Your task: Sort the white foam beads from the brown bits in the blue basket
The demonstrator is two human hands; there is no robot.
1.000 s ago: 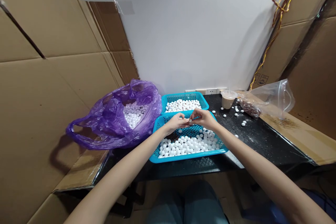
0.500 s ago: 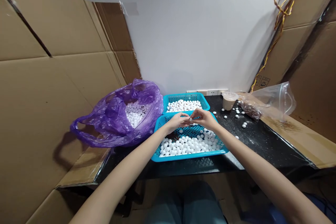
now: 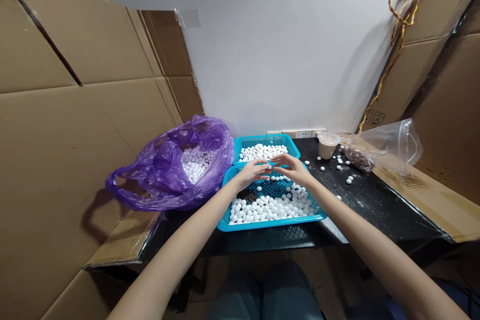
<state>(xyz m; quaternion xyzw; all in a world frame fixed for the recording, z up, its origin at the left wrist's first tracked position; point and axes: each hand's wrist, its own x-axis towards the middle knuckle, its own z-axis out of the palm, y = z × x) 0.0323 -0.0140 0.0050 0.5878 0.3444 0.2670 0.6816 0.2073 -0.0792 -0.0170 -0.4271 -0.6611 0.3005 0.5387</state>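
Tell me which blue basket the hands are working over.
The near basket: the left hand and right hand meet above its far end. The other basket sits behind them.

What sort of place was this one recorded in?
Likely a makeshift sorting station: flattened brown cardboard sheets wall in a black tabletop, two turquoise perforated plastic baskets hold small white balls, and a crumpled purple plastic bag holds more.
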